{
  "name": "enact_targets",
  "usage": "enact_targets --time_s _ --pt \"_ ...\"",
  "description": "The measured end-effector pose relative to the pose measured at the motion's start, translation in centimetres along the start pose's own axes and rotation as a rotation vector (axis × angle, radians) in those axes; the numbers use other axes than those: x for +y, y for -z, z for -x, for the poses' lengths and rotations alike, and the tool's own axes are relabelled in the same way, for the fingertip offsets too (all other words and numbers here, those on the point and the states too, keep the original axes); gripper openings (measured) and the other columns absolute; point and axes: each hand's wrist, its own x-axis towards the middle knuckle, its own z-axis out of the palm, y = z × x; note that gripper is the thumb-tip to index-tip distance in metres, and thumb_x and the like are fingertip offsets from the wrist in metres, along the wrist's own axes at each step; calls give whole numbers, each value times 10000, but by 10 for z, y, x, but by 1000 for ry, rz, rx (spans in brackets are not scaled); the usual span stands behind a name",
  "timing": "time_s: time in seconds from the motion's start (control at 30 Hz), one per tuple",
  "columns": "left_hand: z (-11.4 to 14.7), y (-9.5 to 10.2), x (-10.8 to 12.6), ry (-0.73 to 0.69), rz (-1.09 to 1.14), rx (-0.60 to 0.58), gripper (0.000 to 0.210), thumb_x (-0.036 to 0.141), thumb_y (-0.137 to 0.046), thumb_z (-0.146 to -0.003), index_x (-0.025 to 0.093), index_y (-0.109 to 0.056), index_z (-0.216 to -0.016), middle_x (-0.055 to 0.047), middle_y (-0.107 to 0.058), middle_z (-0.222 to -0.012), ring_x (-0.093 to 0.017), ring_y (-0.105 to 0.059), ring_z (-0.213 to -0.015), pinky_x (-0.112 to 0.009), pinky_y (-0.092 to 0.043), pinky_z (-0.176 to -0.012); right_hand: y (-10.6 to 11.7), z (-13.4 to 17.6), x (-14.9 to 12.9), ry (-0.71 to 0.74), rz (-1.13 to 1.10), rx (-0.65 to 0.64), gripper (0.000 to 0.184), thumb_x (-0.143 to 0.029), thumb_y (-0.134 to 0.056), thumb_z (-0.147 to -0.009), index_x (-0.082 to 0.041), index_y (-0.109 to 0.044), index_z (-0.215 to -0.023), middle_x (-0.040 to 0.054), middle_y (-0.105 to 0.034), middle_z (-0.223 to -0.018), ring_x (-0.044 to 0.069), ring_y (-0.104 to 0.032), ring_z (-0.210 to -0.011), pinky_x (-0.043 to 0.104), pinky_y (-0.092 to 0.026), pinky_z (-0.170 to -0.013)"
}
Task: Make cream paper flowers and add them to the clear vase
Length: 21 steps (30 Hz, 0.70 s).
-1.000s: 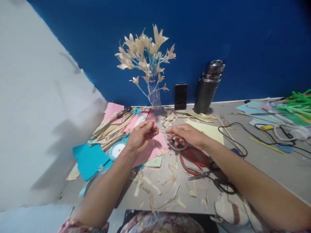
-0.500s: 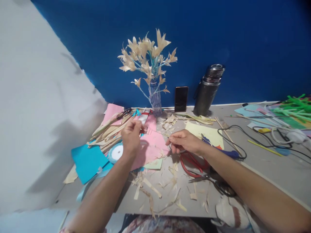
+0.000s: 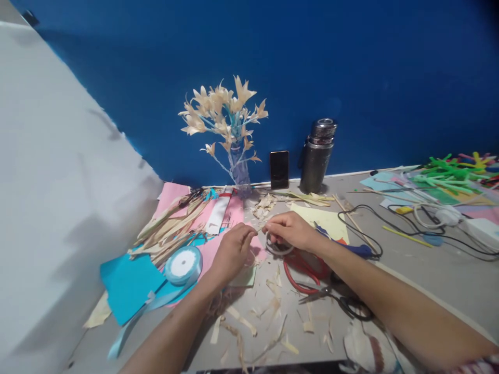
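Note:
My left hand (image 3: pixel 233 250) is closed in a pinch above the pink paper (image 3: pixel 208 254), fingertips pointing toward the other hand. A thin pale strand, barely visible, seems to run between the fingertips of both hands. My right hand (image 3: pixel 290 229) is closed, and a whitish ring-shaped roll (image 3: pixel 278 251) hangs at its fingers. Just below it lie red-handled scissors (image 3: pixel 302 275). A spool of light blue ribbon (image 3: pixel 183 265) rests left of my left hand, its tail trailing toward the table's front.
A vase (image 3: pixel 239 169) of husk flowers (image 3: pixel 224 106), a phone (image 3: pixel 279 170) and a dark flask (image 3: pixel 317 156) stand along the blue wall. Husk strips (image 3: pixel 175 226) lie left, scraps (image 3: pixel 273 301) in front. Blue-handled pliers (image 3: pixel 351 248), cables (image 3: pixel 390 206) and green pipe cleaners (image 3: pixel 444 174) lie right.
My left hand has come down and right, close to my right hand, so the gap between them has shrunk. The ring-shaped roll shows more clearly. The camera view has shifted.

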Motion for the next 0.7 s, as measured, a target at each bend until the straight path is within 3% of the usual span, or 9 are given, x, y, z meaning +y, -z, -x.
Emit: enact_targets --time_s 0.07,0.13,0.2,0.27,0.37,0.53,0.63,0.7 --pt "-1 -1 3 197 302 -60 189 339 -629 -842 189 -683 -740 -20 -558 -646 -141 -472 -555 -244 -376 -527 3 -2 -1 45 -127 120 263 -402 -710 -784 -154 -721 -697 22 -644 -594 104 -493 -502 227 -369 -484" --pt "0 -2 7 403 645 -178 248 410 -664 -822 171 -652 -756 38 -448 -560 -71 -275 -415 -195 -243 -405 6 -3 -2 60 -362 168 263 -413 -768 -735 -163 -740 -812 4 -637 -643 76 -430 -483 212 -315 -455" --pt "2 -5 10 516 925 -276 275 418 -704 -799 159 -616 -765 77 -365 -536 -35 -142 -405 -158 -141 -376 5 -1 -4 28 -581 98 375 -402 -807 -701 -195 -731 -1004 -13 -628 -705 52 -369 -470 195 -243 -429" --pt "4 -7 11 560 1061 -340 265 372 -737 -783 144 -603 -762 82 -345 -543 -25 -126 -425 -133 -113 -373 2 1 -5 -21 -652 -70 491 -386 -821 -692 -221 -695 -1137 -16 -627 -737 43 -357 -473 189 -218 -431" --pt "8 -11 10 596 1112 -394 252 351 -725 -808 128 -613 -773 76 -350 -552 -23 -126 -434 -121 -121 -363 -8 5 -5 -42 -549 -189 440 -422 -779 -746 -167 -720 -1100 -5 -623 -673 43 -354 -461 200 -213 -439" --pt "9 -12 8 564 1084 -368 273 387 -727 -809 129 -640 -800 80 -350 -509 -24 -154 -413 -120 -138 -353 -16 5 -1 -46 -446 36 366 -462 -811 -690 -120 -743 -799 -39 -524 -506 48 -318 -436 220 -174 -435" --pt "10 -13 10 557 1037 -380 270 376 -748 -790 125 -650 -811 82 -368 -488 -16 -167 -388 -117 -130 -342 -18 4 2 -59 -464 92 391 -467 -847 -630 -148 -623 -595 -56 -477 -469 54 -309 -429 225 -181 -425" --pt "11 -13 13 586 1033 -398 267 374 -752 -787 129 -645 -806 84 -380 -489 -9 -153 -373 -117 -123 -334 -20 5 2 -47 -468 95 422 -460 -854 -622 -163 -563 -557 -60 -470 -466 57 -316 -431 226 -191 -425"
